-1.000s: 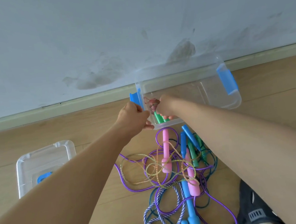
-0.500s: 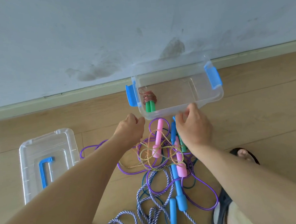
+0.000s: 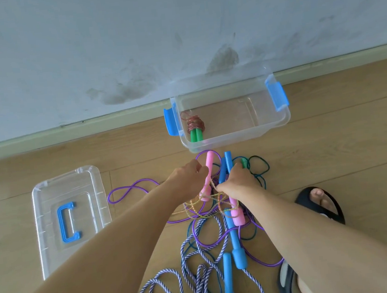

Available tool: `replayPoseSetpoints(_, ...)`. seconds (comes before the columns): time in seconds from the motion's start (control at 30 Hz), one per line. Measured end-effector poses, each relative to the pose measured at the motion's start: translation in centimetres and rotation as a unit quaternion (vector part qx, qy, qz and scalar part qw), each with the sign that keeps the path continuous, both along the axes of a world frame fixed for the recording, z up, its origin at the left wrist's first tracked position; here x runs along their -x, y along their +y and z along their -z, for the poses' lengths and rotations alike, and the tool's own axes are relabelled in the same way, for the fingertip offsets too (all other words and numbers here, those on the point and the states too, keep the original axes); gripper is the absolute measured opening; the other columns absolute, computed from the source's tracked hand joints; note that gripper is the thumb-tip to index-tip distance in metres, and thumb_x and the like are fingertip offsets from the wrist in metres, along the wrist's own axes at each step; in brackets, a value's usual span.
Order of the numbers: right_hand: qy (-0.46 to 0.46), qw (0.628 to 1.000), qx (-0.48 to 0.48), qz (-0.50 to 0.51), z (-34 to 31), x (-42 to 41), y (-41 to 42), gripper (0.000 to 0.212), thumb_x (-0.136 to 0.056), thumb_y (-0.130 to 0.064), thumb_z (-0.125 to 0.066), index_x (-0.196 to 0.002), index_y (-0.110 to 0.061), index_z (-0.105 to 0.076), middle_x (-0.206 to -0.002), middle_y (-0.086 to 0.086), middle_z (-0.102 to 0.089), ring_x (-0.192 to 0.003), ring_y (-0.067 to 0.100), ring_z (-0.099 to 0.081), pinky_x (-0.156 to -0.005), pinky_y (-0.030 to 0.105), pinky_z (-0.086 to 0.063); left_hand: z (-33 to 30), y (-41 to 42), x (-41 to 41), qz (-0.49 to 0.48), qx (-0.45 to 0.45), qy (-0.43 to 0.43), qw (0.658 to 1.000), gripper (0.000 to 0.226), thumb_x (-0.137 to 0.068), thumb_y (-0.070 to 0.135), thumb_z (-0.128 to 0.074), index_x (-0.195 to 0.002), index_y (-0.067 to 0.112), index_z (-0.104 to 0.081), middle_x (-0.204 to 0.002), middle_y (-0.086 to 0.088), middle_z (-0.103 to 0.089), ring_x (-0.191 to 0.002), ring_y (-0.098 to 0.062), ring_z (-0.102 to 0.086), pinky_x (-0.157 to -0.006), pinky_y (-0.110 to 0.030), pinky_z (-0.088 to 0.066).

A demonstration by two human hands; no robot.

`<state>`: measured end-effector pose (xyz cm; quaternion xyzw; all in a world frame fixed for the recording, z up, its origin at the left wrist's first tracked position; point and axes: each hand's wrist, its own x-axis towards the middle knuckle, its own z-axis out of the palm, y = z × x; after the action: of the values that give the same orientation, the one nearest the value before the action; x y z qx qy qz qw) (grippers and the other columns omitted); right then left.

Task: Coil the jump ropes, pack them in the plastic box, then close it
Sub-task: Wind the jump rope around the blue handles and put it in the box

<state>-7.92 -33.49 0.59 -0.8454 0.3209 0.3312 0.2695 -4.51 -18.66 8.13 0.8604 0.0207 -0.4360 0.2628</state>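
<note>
The clear plastic box (image 3: 232,140) with blue latches stands open by the wall. One coiled rope with green handles (image 3: 196,129) lies in its left end. In front of the box is a tangle of jump ropes. My left hand (image 3: 187,179) pinches the upper pink handle (image 3: 209,166) of the pink-handled jump rope. My right hand (image 3: 237,182) is curled over that rope's yellowish cord and its second pink handle (image 3: 237,215), beside the blue handles (image 3: 226,164). A purple cord (image 3: 130,191) and a blue-white braided rope (image 3: 199,260) spread around them.
The clear lid (image 3: 55,246) with a blue handle lies flat on the wooden floor to the left. The wall and skirting board run just behind the box. My foot in a black sandal (image 3: 320,202) is at the right of the pile.
Both hands drew back from the box, leaving the green-handled coil inside. They came down onto the rope pile and took hold of the pink-handled rope.
</note>
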Motion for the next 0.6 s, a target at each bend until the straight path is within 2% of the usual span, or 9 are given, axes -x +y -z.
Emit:
replayPoseSetpoints(0.07,0.006,1.000,-0.016,0.006,-0.2,0.3,0.2,0.063,-0.065,-0.024,-0.080,-0.116,-0.013,-0.044,-0.106,0.006,-0.063,-0.086,0.027,-0.067,-0.049,0.026,-0.039,-0.4,0.1,0.1,-0.002,-0.002,-0.004,1.000,0.032,-0.101,0.039,-0.035,-0.117,0.020,-0.056,-0.110,-0.010,-0.065,-0.095,-0.028,-0.060,-0.072,-0.032,-0.043)
replayPoseSetpoints(0.2,0.047,0.997,-0.037,-0.039,-0.8,1.0,0.7,0.039,-0.077,-0.013,-0.068,-0.112,-0.011,-0.051,-0.099,0.007,-0.065,-0.079,0.026,-0.068,-0.056,0.027,-0.048,-1.3,0.5,0.6,-0.003,-0.011,-0.010,1.000,0.032,-0.101,0.039,-0.036,-0.116,0.020,-0.056,-0.109,-0.008,-0.066,-0.092,-0.026,-0.061,-0.064,-0.031,-0.040)
replayPoseSetpoints(0.3,0.060,0.995,-0.061,-0.044,-1.6,1.6,1.1,0.021,-0.078,-0.015,-0.064,-0.091,-0.013,-0.048,-0.080,0.002,-0.057,-0.059,0.017,-0.057,-0.046,0.023,-0.039,-1.9,1.0,1.2,-0.007,-0.012,-0.012,1.000,0.030,-0.100,0.039,-0.039,-0.117,0.020,-0.056,-0.109,-0.008,-0.066,-0.088,-0.025,-0.063,-0.067,-0.031,-0.042)
replayPoseSetpoints(0.4,0.036,0.994,-0.074,-0.069,-3.4,1.3,1.1,0.013,-0.080,-0.019,-0.060,-0.089,-0.012,-0.054,-0.073,0.002,-0.056,-0.060,0.017,-0.054,-0.050,0.025,-0.038,-3.0,1.6,1.9,0.012,-0.022,-0.013,1.000,0.035,-0.099,0.042,-0.043,-0.126,0.021,-0.054,-0.114,-0.005,-0.065,-0.081,-0.019,-0.057,-0.065,-0.030,-0.040)
replayPoseSetpoints(0.5,0.011,0.990,-0.132,-0.041,-5.8,0.6,0.7,0.012,-0.079,-0.016,-0.057,-0.086,-0.008,-0.061,-0.067,0.005,-0.060,-0.059,0.021,-0.058,-0.053,0.024,-0.043,-4.6,2.2,2.4,0.028,-0.017,-0.016,0.999,0.045,-0.096,0.040,-0.055,-0.137,0.023,-0.048,-0.127,-0.002,-0.062,-0.098,-0.021,-0.058,-0.082,-0.029,-0.044)
replayPoseSetpoints(0.6,-0.008,0.983,-0.182,-0.023,-8.8,0.1,0.4,0.008,-0.076,-0.015,-0.055,-0.079,-0.009,-0.060,-0.060,0.008,-0.054,-0.051,0.022,-0.048,-0.049,0.026,-0.038,-6.6,2.7,3.1,0.046,0.022,-0.002,0.999,0.068,-0.086,0.033,-0.071,-0.146,0.027,-0.039,-0.138,0.001,-0.055,-0.115,-0.020,-0.057,-0.096,-0.031,-0.044)
